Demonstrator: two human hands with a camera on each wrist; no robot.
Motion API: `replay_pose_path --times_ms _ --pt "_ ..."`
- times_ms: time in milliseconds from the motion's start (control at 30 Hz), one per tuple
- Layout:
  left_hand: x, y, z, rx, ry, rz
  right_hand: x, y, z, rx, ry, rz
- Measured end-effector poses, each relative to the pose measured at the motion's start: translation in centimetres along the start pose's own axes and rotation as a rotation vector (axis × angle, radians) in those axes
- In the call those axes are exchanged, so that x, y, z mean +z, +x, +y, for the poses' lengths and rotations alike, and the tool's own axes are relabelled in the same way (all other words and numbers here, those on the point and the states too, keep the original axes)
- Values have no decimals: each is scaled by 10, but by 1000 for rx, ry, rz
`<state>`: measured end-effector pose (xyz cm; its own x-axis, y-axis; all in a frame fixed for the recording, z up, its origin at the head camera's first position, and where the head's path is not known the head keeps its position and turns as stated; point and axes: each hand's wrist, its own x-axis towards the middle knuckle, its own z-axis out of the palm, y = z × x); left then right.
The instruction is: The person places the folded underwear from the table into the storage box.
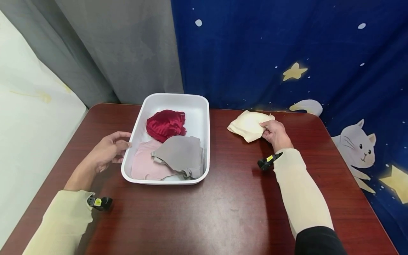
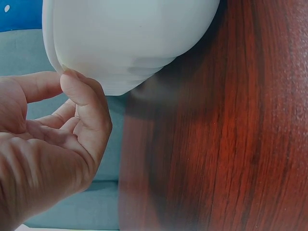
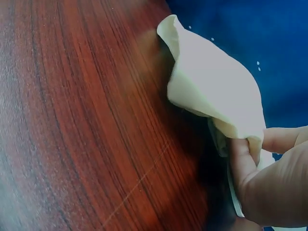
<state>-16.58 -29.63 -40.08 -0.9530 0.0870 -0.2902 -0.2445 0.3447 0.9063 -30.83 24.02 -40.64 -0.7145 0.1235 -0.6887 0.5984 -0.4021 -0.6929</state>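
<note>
A white plastic bin (image 1: 206, 141) stands on the table, holding a crumpled dark red satiny garment (image 1: 166, 124), a pale pink one (image 1: 148, 161) and a grey folded one (image 1: 180, 154). My left hand (image 1: 111, 150) pinches the bin's left rim between thumb and fingertip; the left wrist view shows this grip on the bin's edge (image 2: 130, 38). To the right of the bin, my right hand (image 1: 275, 134) pinches the near right corner of a cream cloth garment (image 1: 250, 124). In the right wrist view the garment (image 3: 211, 82) bends up beside the fingers, its lower part partly hidden.
The dark reddish wooden table (image 1: 223, 209) ends at a grey curtain (image 1: 127, 46) and a blue star-printed curtain (image 1: 255, 53) behind it. A white wall or sheet (image 1: 28, 106) borders the left. Black wrist devices (image 1: 101, 203) are strapped on both sleeves.
</note>
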Motion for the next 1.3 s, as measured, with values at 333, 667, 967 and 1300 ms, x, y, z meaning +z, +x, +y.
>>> replay_pose_path --times_ms 333,667,967,1300 --pt "0 0 0 2 4 3 -10 -3 -6 -20 141 -153" --pt "0 0 0 1 1 4 -11 -7 -6 -102 210 -311" --pt "1 1 -1 -1 -12 -1 -2 -10 -3 -183 248 -462" --pt "1 0 0 4 -1 1 28 -16 1 -222 201 -507"
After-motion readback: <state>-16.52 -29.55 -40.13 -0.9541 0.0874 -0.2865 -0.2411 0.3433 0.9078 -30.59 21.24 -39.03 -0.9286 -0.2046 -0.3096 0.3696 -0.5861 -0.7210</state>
